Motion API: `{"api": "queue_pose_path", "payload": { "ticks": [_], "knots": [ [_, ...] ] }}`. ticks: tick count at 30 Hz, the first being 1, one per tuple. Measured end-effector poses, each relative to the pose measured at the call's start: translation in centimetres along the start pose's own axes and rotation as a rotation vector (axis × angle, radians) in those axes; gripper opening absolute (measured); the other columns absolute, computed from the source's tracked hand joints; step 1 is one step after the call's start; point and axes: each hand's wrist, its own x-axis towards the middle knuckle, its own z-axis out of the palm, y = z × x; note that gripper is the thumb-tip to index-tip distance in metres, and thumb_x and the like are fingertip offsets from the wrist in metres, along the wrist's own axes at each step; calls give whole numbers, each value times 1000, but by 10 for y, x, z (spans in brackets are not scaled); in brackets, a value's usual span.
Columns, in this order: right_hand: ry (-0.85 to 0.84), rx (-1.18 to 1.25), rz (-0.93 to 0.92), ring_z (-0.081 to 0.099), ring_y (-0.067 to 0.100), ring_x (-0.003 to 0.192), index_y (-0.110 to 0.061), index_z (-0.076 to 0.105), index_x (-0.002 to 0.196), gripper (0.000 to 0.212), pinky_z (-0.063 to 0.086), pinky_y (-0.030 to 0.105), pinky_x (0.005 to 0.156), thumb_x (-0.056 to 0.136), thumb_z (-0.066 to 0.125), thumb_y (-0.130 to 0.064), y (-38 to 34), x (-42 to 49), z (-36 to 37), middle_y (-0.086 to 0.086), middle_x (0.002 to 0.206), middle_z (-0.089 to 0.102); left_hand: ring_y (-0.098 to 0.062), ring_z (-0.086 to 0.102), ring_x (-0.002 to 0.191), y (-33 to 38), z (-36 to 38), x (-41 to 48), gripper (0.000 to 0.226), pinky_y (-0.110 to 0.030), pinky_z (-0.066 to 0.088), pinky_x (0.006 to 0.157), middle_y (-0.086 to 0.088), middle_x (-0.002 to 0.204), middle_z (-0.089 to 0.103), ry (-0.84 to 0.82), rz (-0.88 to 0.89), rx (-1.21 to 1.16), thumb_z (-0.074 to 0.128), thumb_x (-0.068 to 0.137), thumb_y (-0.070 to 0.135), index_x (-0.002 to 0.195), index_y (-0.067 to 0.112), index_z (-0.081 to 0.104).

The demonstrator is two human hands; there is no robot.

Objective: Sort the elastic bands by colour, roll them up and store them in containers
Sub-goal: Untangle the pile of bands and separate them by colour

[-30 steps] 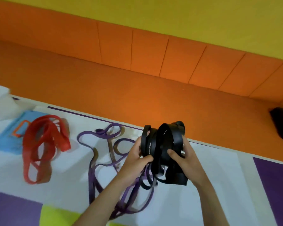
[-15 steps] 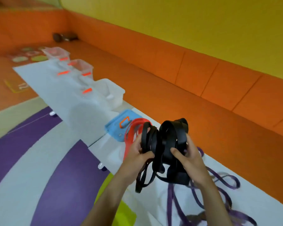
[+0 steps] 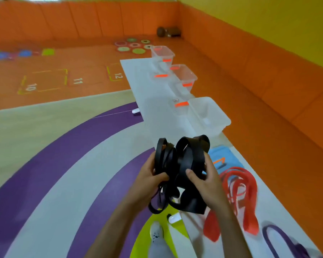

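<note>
Curling round a bundle of black elastic bands (image 3: 183,164), the fingers (image 3: 162,176) of the left hand (image 3: 149,179) and the right hand (image 3: 205,183) grip it from either side, with the thumbs pressed on its near face. The bundle is held in the air over the edge of the white tabletop (image 3: 157,101), and loose black loops hang below the hands. Red bands (image 3: 239,185) lie on the tabletop just right of the right hand, beside a blue lid (image 3: 220,155). A purple band (image 3: 280,241) lies nearer, at the lower right. Beyond the bundle, three clear containers (image 3: 209,116) stand in a row along the tabletop.
</note>
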Motion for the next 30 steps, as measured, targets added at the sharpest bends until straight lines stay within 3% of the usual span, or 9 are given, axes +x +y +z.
{"api": "queue_pose_path", "payload": {
  "ticks": [5, 8, 14, 19, 22, 27, 30],
  "knots": [
    [-78, 10, 10, 69, 5, 112, -38, 51, 145, 62, 54, 18, 87, 87, 71, -28, 8, 94, 40, -20, 121, 71, -27, 69, 122, 8, -49, 68, 73, -36, 61, 91, -11, 129, 72, 95, -11, 7, 62, 79, -8, 143, 27, 58],
    [-99, 55, 34, 69, 4, 112, -40, 51, 144, 62, 53, 16, 86, 87, 70, -26, 14, 154, 61, -22, 122, 70, -28, 71, 118, 25, -80, 118, 68, -34, 61, 87, -12, 124, 73, 132, -39, 35, 63, 80, -7, 140, 25, 60],
    [-213, 73, 48, 66, -1, 117, -40, 47, 150, 64, 53, 14, 91, 97, 72, -14, 14, 266, 118, -28, 128, 66, -35, 68, 121, 53, -148, 201, 70, -51, 59, 102, -16, 126, 71, 219, -40, 63, 59, 90, -20, 143, 25, 59],
    [-238, 69, 47, 68, 4, 117, -40, 50, 145, 61, 57, 23, 94, 98, 70, -6, 10, 351, 175, -23, 127, 69, -30, 72, 114, 71, -215, 263, 68, -38, 61, 89, -11, 120, 74, 286, -31, -8, 63, 83, -9, 133, 37, 66],
    [-206, 79, 39, 70, 8, 115, -34, 51, 145, 58, 59, 27, 91, 94, 71, -15, 8, 403, 212, -14, 125, 71, -25, 74, 105, 85, -261, 311, 68, -32, 61, 83, -11, 116, 74, 243, -32, -32, 62, 82, -7, 133, 36, 66],
    [-138, 89, 30, 71, 11, 114, -39, 55, 139, 55, 59, 25, 87, 89, 70, -20, 0, 499, 279, -9, 124, 72, -23, 76, 98, 118, -349, 399, 62, -32, 62, 79, -8, 110, 75, 158, -39, -41, 63, 81, -4, 128, 35, 67],
    [-132, 76, 54, 71, 13, 115, -42, 53, 141, 57, 61, 30, 89, 91, 71, -24, -12, 555, 316, -8, 126, 72, -29, 74, 98, 139, -401, 449, 60, -35, 62, 80, -17, 110, 71, 137, -68, -39, 59, 87, -12, 130, 30, 65]
  ]
}}
